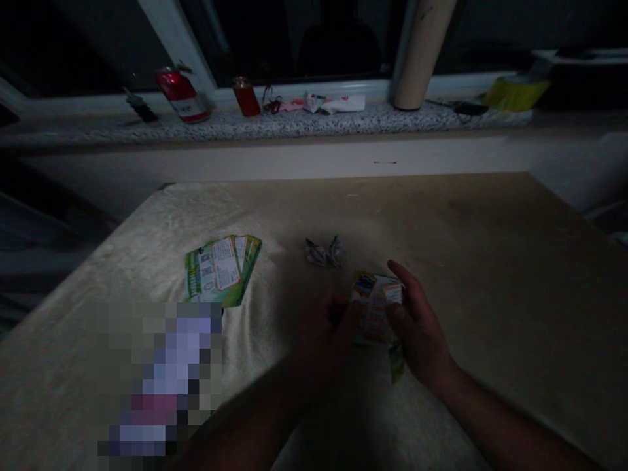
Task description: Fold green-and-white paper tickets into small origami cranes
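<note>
Both hands hold one printed paper leaflet (pixel 375 307) above the table, low in the middle of the view. My left hand (pixel 326 330) grips its left edge with curled fingers. My right hand (pixel 417 324) pinches its right side, thumb on top. A small green paper strip (pixel 396 363) hangs below the leaflet near my right wrist. Beyond the hands lie two small folded paper pieces (pixel 326 252) on the table. A fanned stack of green leaflets (pixel 220 269) lies to the left of them.
The table (pixel 466 248) has a pale cloth-like surface. A pixelated block (pixel 161 379) covers its lower left. Behind runs a stone windowsill (pixel 275 123) with a red can (pixel 182 95), a red lighter (pixel 246 97), a cardboard tube (pixel 422 52), wrappers and yellow paper (pixel 515 93).
</note>
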A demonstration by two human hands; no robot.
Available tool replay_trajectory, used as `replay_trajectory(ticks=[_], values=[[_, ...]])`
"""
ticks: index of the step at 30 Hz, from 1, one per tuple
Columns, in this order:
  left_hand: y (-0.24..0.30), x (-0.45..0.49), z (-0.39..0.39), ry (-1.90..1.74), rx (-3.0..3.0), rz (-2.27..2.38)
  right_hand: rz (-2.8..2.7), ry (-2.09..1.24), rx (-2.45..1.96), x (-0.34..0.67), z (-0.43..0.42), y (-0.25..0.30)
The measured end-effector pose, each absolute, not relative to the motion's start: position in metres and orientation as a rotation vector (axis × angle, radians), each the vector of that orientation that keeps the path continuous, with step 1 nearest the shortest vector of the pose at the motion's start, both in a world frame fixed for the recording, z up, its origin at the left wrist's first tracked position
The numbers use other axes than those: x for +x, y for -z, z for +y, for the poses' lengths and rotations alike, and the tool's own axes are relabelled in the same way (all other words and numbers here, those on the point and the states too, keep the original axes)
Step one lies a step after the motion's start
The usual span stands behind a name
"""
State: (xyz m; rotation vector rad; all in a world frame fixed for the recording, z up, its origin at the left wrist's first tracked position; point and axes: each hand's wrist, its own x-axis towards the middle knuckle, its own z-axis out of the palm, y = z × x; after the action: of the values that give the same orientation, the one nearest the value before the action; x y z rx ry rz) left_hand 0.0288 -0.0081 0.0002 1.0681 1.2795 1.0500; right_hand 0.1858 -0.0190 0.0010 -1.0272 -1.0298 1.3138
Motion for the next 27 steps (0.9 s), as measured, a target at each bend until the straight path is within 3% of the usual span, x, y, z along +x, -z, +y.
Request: replay_trajectory(ticks=[15, 27], values=[[-0.005, 0.019, -0.004, -0.790, 1.155, 1.047, -1.033, -1.235, -1.220, 0.184, -0.018, -0.008], [-0.002, 0.018, 0.002, -0.834, 1.025, 1.041, -0.856, -1.470, -1.087, 0.198, -0.004, -0.007]])
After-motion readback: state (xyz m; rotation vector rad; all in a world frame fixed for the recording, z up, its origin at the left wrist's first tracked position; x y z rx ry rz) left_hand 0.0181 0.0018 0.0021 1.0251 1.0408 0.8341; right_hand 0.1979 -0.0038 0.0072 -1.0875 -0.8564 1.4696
